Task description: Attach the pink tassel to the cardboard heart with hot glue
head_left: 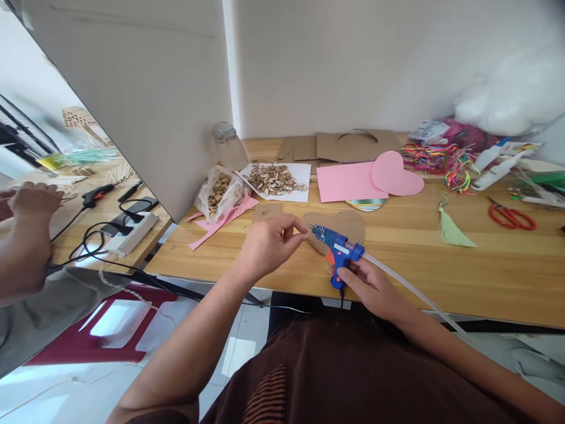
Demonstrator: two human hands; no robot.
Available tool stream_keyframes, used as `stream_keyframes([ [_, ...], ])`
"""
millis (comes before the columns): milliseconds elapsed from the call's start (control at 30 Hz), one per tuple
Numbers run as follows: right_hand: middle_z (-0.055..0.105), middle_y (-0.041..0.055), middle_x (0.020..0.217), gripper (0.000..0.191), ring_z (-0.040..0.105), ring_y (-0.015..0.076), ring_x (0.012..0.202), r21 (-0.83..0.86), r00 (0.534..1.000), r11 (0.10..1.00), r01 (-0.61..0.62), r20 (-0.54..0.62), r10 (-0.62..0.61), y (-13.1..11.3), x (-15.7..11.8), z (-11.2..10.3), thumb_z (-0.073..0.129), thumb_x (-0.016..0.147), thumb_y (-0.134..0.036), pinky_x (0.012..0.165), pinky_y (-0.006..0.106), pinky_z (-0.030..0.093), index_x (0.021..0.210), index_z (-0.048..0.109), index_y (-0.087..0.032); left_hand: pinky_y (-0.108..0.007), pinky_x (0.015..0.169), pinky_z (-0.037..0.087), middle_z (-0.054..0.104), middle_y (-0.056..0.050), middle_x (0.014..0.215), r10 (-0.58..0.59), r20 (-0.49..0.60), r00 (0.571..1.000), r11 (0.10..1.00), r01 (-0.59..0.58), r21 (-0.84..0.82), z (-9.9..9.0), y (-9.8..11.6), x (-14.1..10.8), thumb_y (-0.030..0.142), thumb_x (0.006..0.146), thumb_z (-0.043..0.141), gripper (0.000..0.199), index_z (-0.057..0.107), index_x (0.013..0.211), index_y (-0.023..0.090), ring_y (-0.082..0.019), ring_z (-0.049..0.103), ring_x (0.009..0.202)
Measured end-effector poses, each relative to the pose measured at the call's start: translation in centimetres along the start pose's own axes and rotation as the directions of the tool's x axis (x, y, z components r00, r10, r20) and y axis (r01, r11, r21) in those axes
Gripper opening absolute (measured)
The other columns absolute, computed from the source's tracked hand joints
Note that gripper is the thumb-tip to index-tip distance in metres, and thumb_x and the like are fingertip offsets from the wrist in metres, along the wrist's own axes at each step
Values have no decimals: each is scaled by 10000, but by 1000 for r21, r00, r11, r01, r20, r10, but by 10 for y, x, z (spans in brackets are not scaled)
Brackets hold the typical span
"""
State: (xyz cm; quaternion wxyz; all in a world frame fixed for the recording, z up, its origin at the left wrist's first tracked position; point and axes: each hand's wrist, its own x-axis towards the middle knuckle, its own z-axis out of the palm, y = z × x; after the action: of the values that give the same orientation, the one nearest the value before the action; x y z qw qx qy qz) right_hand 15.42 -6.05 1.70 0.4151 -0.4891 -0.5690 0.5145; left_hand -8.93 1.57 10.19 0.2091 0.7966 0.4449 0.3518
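Note:
My right hand (368,287) is wrapped round the handle of a blue glue gun (338,248), whose tip points left. A long translucent glue stick (410,287) runs out of its back end. My left hand (274,244) is closed in a pinch close to the gun's tip; what its fingertips hold, if anything, is too small to make out. Beneath the gun a brown cardboard heart (352,225) lies on the wooden table (419,259), partly hidden by the gun and my left hand.
Behind lie shells on white paper (301,174), a bag of peanuts (219,194), a bottle (229,147), pink paper (348,181) and a pink heart (395,176). Right are colourful cords (435,159), a tassel (454,229) and red scissors (512,218). Another person's hand (37,203) is left, beyond a divider.

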Motion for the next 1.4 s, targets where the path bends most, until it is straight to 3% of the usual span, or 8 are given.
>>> stream_keyframes([
  [67, 750, 77, 1068, 408, 693, 228, 934, -63, 1000, 998, 3, 10, -2, 3, -2, 0, 607, 980, -524, 870, 385, 585, 1246, 676, -223, -259, 543, 344, 486, 66, 531, -24, 50, 998, 1000, 23, 17, -1, 8, -1, 316, 888, 710, 83, 752, 877, 246, -107, 447, 507],
  [167, 753, 65, 1063, 396, 693, 226, 925, -132, 999, 991, 19, 31, -15, 8, -4, 0, 577, 998, -518, 872, 375, 581, 1248, 683, -230, -254, 533, 308, 455, 77, 512, -18, 39, 999, 996, 15, 83, 0, 10, -1, 326, 888, 718, 97, 764, 929, 251, -98, 413, 485],
  [300, 760, 61, 1035, 377, 703, 234, 917, -211, 998, 976, 57, 36, -51, 11, -5, 0, 567, 1001, -517, 851, 358, 577, 1207, 684, -224, -251, 538, 302, 477, 79, 515, 36, 48, 998, 985, -44, 168, 0, 12, 0, 294, 878, 717, 110, 767, 970, 260, -102, 430, 491],
  [500, 753, 42, 990, 327, 678, 210, 855, -324, 993, 939, 115, 66, -99, 7, -5, -2, 540, 1020, -477, 803, 329, 555, 1174, 674, -222, -257, 546, 302, 534, 70, 543, 48, 145, 988, 957, -87, 275, -3, 16, 6, 206, 858, 675, 178, 763, 1000, 268, -115, 502, 533],
  [800, 755, 41, 1064, 337, 685, 212, 903, -359, 990, 923, 139, 78, -119, 6, -5, -3, 542, 1019, -454, 819, 326, 553, 1242, 667, -234, -260, 567, 325, 619, 53, 594, 37, 186, 982, 940, -98, 327, -4, 17, 9, 197, 861, 655, 168, 762, 972, 265, -126, 559, 572],
  [1133, 758, 51, 943, 335, 693, 214, 833, -365, 988, 918, 152, 48, -145, -2, -6, 1, 562, 997, -451, 754, 306, 578, 1180, 704, -209, -269, 605, 368, 696, 22, 697, 34, 224, 974, 921, -117, 371, -8, 19, 13, 202, 888, 623, 153, 765, 905, 256, -142, 594, 638],
  [1400, 774, 42, 994, 359, 696, 211, 845, -429, 995, 898, 98, 67, -77, -5, -6, 0, 528, 1013, -473, 789, 307, 559, 1186, 703, -212, -276, 619, 376, 726, 7, 764, 35, 356, 934, 879, -198, 433, -17, 18, 23, 261, 931, 609, 151, 759, 925, 270, -175, 640, 706],
])
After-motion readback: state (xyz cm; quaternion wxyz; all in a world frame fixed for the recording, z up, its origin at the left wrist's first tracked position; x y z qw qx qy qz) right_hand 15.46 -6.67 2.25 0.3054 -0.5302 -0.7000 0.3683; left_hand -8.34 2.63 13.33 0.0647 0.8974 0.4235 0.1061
